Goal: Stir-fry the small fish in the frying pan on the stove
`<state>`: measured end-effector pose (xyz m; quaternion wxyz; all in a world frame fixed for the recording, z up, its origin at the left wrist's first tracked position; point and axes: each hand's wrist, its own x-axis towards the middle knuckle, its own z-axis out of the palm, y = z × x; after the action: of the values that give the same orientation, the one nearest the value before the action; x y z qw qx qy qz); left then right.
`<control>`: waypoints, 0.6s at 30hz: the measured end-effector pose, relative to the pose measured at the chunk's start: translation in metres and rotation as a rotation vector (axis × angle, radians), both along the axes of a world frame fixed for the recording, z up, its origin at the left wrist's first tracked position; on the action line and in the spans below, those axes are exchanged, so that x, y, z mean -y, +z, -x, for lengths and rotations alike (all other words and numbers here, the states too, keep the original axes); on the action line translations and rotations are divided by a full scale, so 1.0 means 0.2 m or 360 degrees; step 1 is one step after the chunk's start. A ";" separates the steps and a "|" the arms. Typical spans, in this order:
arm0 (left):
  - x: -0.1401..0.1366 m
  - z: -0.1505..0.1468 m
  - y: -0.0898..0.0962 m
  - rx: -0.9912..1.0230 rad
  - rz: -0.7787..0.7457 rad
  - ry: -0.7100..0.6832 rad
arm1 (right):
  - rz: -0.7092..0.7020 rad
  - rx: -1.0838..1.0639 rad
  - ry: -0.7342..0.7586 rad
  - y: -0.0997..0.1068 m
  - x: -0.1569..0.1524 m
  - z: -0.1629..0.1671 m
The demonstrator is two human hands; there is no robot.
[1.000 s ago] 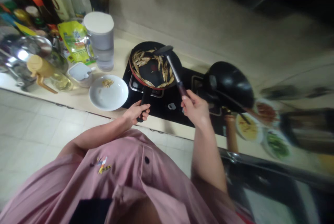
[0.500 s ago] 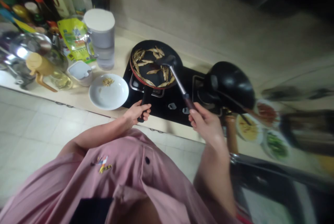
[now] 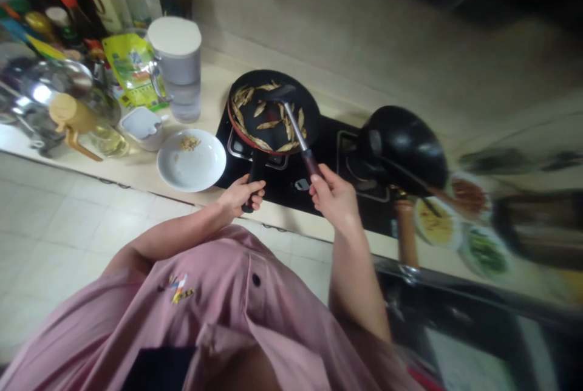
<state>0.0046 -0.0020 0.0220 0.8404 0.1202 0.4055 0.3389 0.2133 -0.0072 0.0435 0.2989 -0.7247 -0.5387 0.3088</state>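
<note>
My left hand (image 3: pixel 245 195) is wrapped round the black handle of a frying pan (image 3: pixel 312 96), which sits over the left burner of the stove. Several small browned fish (image 3: pixel 269 125) lie around the pan, most of them near its rim. In my right hand (image 3: pixel 334 197) is the dark grip of a spatula (image 3: pixel 296 127); its black blade is inside the pan, among the fish near the far side. A white plate (image 3: pixel 191 169) with a little heap of chopped pale bits, perhaps garlic, stands left of the pan.
On the right burner rests a black wok (image 3: pixel 405 145) with a wooden handle (image 3: pixel 406 224). Small dishes, one with chopped greens (image 3: pixel 486 251), stand beyond it above the sink (image 3: pixel 392 294). Leftward are a water pitcher (image 3: pixel 180 69), an oil jug (image 3: pixel 107 136), a yellow-green pouch (image 3: pixel 132 66) and bottles.
My right hand has moved left with the spatula, and its blade has slid left and slightly away from me across the pan. A few fish have shifted. My left hand stays on the handle.
</note>
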 end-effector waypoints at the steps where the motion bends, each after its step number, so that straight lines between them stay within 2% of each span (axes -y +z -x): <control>1: 0.00 0.00 0.00 0.0002 0.0002 0.0000 | 0.0004 -0.0010 0.0007 0.01 0.01 0.00; 5: 0.00 0.00 -0.01 0.0010 -0.0001 0.0005 | 0.0071 -0.0018 -0.0042 0.04 0.08 -0.03; 11: 0.00 0.00 -0.01 0.0019 -0.0001 -0.0012 | 0.0108 -0.0222 -0.0386 0.09 0.19 -0.08; 18: 0.00 0.00 0.00 -0.0003 0.0015 0.0004 | 0.0141 -0.0343 -0.0376 0.02 0.10 -0.05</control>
<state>0.0039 -0.0022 0.0211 0.8401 0.1159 0.4082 0.3379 0.2230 -0.0270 0.0481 0.3570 -0.7581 -0.4005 0.3707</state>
